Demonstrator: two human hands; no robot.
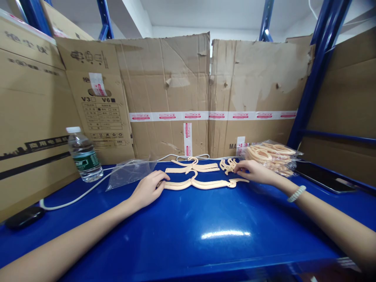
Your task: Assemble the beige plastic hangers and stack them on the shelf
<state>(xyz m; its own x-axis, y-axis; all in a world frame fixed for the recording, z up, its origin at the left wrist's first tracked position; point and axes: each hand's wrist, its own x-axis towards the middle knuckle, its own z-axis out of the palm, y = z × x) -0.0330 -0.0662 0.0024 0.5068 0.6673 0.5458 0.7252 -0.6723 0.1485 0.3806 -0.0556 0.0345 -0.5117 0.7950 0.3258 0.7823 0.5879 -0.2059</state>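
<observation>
A beige folding hanger (179, 185) lies across the blue table, its hook pointing up and away from me. My left hand (149, 188) is closed on its left end. At its right end a small curved piece (235, 182) sticks out. Just behind lie more beige hangers (202, 167), partly overlapping. My right hand (249, 170) reaches to a small heap of curved beige pieces (226, 166), fingers bent and pinched at its right side. What exactly the fingertips hold is partly hidden. A clear bag of beige hanger parts (273, 154) sits behind my right wrist.
A water bottle (84, 154) stands at the left, with a clear plastic bag (129, 172) and a white cable (79, 197) near it. A black mouse-like object (25, 217) lies at front left. A dark phone (323, 177) rests at right. Cardboard sheets (170, 94) wall the back.
</observation>
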